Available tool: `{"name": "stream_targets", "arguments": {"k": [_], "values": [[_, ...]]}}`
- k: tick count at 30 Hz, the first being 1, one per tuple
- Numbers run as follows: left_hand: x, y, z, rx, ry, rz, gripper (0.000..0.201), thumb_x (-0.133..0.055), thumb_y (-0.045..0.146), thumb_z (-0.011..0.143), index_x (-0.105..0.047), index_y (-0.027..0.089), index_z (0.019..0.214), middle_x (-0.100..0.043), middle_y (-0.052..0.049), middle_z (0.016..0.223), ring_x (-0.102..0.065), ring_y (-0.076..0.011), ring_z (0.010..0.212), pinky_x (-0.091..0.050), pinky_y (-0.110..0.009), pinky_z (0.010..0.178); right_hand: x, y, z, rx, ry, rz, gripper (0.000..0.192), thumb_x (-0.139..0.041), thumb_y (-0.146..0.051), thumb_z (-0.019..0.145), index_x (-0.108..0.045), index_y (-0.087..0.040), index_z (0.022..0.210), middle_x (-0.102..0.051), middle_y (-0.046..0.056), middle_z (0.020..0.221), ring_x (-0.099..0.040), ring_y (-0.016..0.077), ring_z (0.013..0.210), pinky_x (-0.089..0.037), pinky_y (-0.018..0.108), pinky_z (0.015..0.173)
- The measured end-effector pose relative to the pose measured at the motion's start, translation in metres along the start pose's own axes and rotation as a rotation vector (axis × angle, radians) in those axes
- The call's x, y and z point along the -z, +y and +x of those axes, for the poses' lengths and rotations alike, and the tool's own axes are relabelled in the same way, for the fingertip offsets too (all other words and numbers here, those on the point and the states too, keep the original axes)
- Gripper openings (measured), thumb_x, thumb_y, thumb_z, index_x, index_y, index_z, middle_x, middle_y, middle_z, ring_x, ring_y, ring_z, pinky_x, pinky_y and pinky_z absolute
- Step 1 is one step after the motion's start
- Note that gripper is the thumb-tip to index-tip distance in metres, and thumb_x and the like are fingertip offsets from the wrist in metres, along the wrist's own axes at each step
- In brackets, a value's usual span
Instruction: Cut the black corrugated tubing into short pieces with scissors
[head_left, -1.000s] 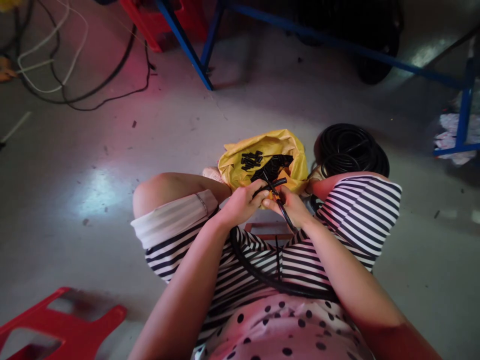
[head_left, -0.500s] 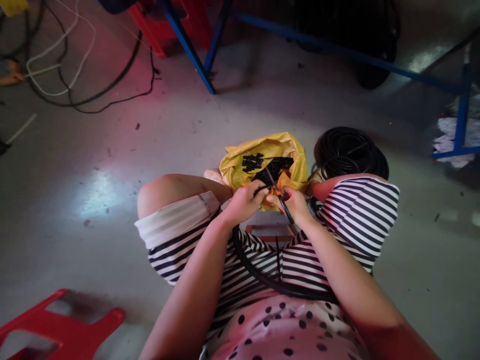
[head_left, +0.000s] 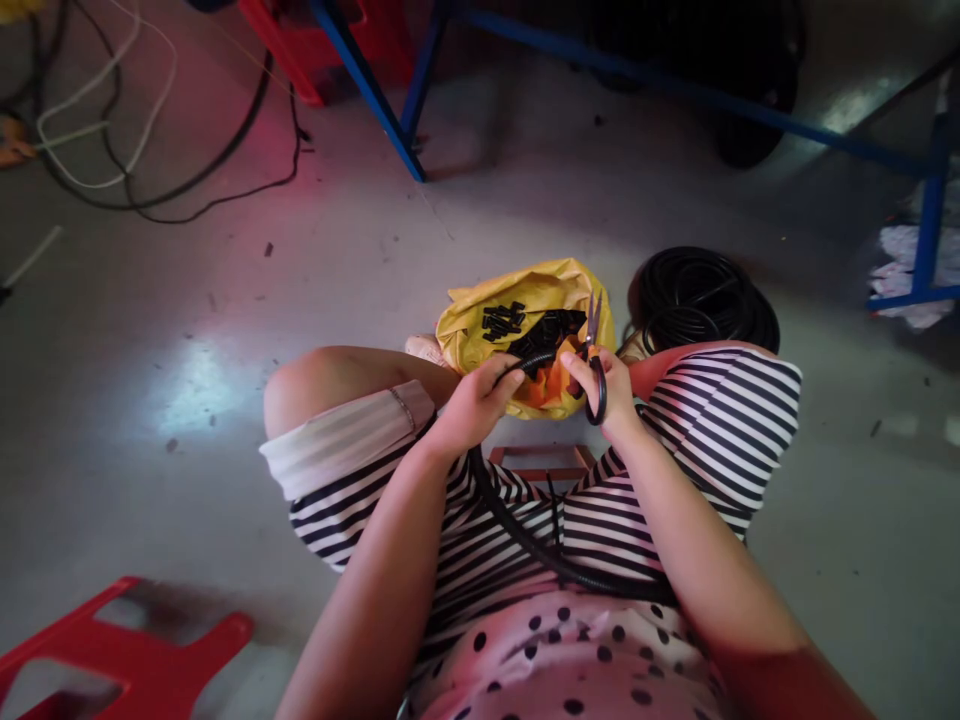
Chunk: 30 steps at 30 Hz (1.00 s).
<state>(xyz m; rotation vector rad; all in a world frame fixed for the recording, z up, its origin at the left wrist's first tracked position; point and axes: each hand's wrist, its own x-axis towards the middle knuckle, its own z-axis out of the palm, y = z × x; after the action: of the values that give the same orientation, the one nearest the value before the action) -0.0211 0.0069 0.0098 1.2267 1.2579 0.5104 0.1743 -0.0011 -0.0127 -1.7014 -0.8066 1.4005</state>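
Observation:
Closed around a black corrugated tube [head_left: 537, 361], my left hand [head_left: 478, 405] is over the near left rim of a yellow sack [head_left: 469, 325]. The tube's end points right, and its length loops down across my lap. My right hand [head_left: 611, 392] grips scissors [head_left: 594, 330] by black handles, their blades slightly apart and pointing up, away from me. The scissors are right of the tube end and do not cut it. Inside the sack lie many short black tube pieces [head_left: 504, 320]; an orange patch shows near its front.
A coil of black tube [head_left: 701, 300] lies on the floor to the right. Ahead stands a blue metal frame [head_left: 409, 150] with a red stool [head_left: 300, 50] behind it. Another red stool [head_left: 165, 660] is at lower left. Cables [head_left: 217, 160] trail at upper left.
My right hand has moved right with the scissors, which turned from pointing up-left to upright. More of the tube now sticks out of my left hand, which shifted slightly left.

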Motion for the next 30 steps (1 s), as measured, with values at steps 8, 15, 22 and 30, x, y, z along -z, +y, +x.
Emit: {"name": "stream_targets", "arguments": {"k": [8, 15, 22, 30], "values": [[0.001, -0.002, 0.008, -0.207, 0.286, 0.097, 0.028, -0.056, 0.041, 0.095, -0.065, 0.016, 0.105, -0.071, -0.006, 0.099, -0.064, -0.0183, 0.094, -0.050, -0.029, 0.086, -0.002, 0.009, -0.012, -0.110, -0.281, -0.211, 0.047, -0.080, -0.060, 0.070, -0.051, -0.023, 0.076, -0.046, -0.006, 0.063, -0.045, 0.0132, 0.060, -0.033, 0.027, 0.056], [-0.002, -0.002, 0.007, -0.186, 0.307, 0.094, 0.026, -0.056, 0.042, 0.094, -0.063, 0.017, 0.096, -0.067, -0.003, 0.088, -0.062, -0.0161, 0.083, -0.049, -0.027, 0.077, 0.001, 0.006, -0.015, -0.079, -0.362, -0.275, 0.043, -0.078, -0.055, 0.072, -0.050, -0.023, 0.080, -0.046, -0.006, 0.067, -0.043, 0.0129, 0.064, -0.032, 0.026, 0.059], [-0.003, -0.001, 0.006, -0.168, 0.267, 0.157, 0.025, -0.055, 0.041, 0.096, -0.064, 0.018, 0.099, -0.070, -0.003, 0.093, -0.063, -0.0159, 0.085, -0.048, -0.026, 0.077, 0.002, 0.010, -0.016, -0.051, -0.400, -0.312, 0.042, -0.076, -0.055, 0.074, -0.051, -0.023, 0.082, -0.044, -0.006, 0.069, -0.041, 0.0131, 0.065, -0.031, 0.026, 0.059], [-0.008, -0.002, 0.004, -0.161, 0.241, 0.186, 0.027, -0.053, 0.043, 0.097, -0.065, 0.019, 0.102, -0.071, -0.003, 0.094, -0.064, -0.0169, 0.084, -0.048, -0.027, 0.076, 0.001, 0.011, -0.018, -0.053, -0.387, -0.308, 0.041, -0.075, -0.055, 0.076, -0.050, -0.023, 0.082, -0.045, -0.006, 0.070, -0.041, 0.0134, 0.066, -0.031, 0.026, 0.059]]}}
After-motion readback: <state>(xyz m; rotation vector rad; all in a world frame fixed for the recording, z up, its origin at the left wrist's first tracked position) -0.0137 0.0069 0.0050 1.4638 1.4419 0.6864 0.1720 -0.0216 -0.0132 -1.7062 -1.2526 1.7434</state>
